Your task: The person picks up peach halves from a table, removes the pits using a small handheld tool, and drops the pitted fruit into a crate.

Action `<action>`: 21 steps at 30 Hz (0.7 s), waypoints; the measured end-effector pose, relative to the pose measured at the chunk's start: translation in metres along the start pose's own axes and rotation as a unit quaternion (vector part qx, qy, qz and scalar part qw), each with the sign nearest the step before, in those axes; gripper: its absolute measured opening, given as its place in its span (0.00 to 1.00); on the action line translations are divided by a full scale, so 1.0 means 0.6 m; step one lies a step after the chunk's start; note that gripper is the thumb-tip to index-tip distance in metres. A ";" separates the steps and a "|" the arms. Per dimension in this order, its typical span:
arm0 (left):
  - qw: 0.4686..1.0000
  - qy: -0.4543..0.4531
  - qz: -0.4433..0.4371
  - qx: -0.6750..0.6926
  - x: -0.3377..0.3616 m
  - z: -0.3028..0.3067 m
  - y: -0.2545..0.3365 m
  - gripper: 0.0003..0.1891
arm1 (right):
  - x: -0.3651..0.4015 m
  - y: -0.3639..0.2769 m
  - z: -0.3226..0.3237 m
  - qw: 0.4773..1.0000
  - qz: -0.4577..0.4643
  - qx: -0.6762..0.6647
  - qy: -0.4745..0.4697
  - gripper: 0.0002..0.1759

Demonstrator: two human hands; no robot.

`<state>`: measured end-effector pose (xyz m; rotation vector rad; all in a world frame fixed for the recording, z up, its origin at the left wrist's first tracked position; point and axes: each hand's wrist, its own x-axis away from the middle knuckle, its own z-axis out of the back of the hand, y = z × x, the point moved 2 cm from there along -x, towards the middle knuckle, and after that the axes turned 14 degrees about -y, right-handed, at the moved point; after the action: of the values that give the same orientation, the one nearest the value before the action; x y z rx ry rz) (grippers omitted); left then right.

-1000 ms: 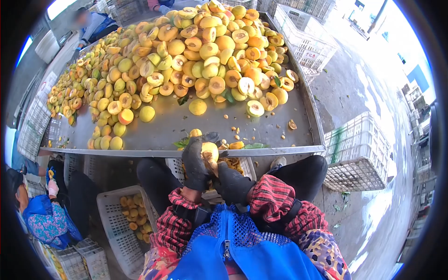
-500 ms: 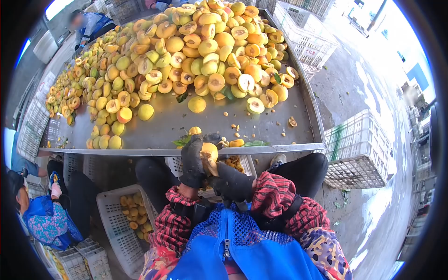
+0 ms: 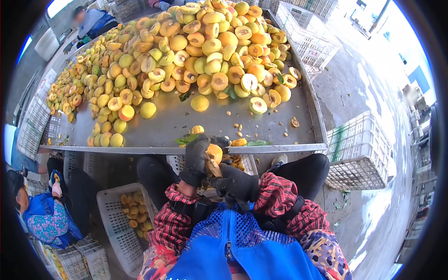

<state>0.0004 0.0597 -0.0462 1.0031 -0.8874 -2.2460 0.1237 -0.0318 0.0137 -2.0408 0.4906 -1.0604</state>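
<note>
My left hand, in a dark, dirty glove, is curled around a yellow peach above the near edge of the metal table. My right hand, gloved too, is closed just below and to the right. Between the two hands, a narrow tan piece touches the peach's underside; I cannot tell whether it is a tool in my right hand or part of the fruit. Close beyond my fingers lie a small peach piece, a green leaf and another peach piece.
A large heap of whole and halved peaches covers the back of the metal table. A white crate with peach halves stands at lower left, another crate at right. One person sits at left, another at far left.
The peach in my left hand has tilted slightly, and both hands have shifted a little to the right. The person at far left has moved an arm outward.
</note>
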 end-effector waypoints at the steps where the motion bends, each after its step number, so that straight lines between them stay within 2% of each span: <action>1: 0.997 0.015 -0.033 -0.061 0.004 -0.006 -0.011 0.17 | 0.000 0.003 0.000 1.000 -0.003 0.001 0.000 0.15; 3: 0.984 -0.030 0.086 0.153 0.009 -0.025 -0.039 0.18 | -0.006 0.008 0.002 1.000 -0.007 0.004 -0.001 0.13; 5: 0.971 -0.042 0.113 0.207 0.022 -0.033 -0.047 0.18 | -0.012 0.015 0.004 0.998 -0.004 -0.053 -0.043 0.13; 6: 0.984 -0.032 0.080 0.155 0.023 -0.029 -0.039 0.18 | -0.015 0.018 0.005 0.995 -0.003 -0.081 -0.064 0.13; 8: 0.986 -0.011 0.060 0.154 0.014 -0.020 -0.003 0.20 | -0.017 0.024 0.006 0.990 0.045 -0.108 -0.077 0.14; 9: 0.976 -0.002 0.074 0.206 0.002 -0.013 0.038 0.21 | -0.018 0.030 0.005 0.987 0.069 -0.122 -0.084 0.14; 10: 0.944 -0.005 0.100 0.313 -0.003 -0.013 0.045 0.22 | -0.026 0.037 0.010 0.977 0.200 -0.015 -0.070 0.15; 11: 0.901 0.001 0.128 0.415 -0.008 -0.013 0.051 0.24 | -0.037 0.051 0.016 0.939 0.326 0.093 -0.053 0.16; 12: 0.811 -0.008 0.166 0.561 -0.010 -0.023 0.042 0.26 | -0.035 0.052 0.017 0.938 0.331 0.084 -0.051 0.16; 13: 0.695 -0.017 0.199 0.691 -0.010 -0.034 0.035 0.29 | -0.033 0.052 0.018 0.937 0.337 0.075 -0.050 0.16; 14: 0.683 -0.007 0.204 0.702 -0.008 -0.043 0.022 0.30 | -0.029 0.057 0.021 0.971 0.224 -0.050 -0.065 0.16; 15: 0.671 0.002 0.209 0.712 -0.011 -0.049 0.014 0.31 | -0.023 0.058 0.021 0.976 0.104 -0.173 -0.079 0.16; 16: 0.659 0.014 0.213 0.722 -0.012 -0.053 0.008 0.33 | -0.017 0.054 0.024 0.971 0.105 -0.187 -0.103 0.17; 19: 0.729 -0.056 0.190 0.656 -0.021 -0.041 0.040 0.33 | -0.006 0.060 0.032 0.960 0.103 -0.208 -0.155 0.18; 21: 0.625 -0.065 0.196 0.753 -0.039 -0.032 0.072 0.33 | -0.009 0.070 0.039 0.964 0.101 -0.186 -0.161 0.17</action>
<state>0.0374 0.0405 -0.0139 0.9561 -2.8403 -0.7581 0.1403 -0.0441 -0.0301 -2.3710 0.7497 -0.5249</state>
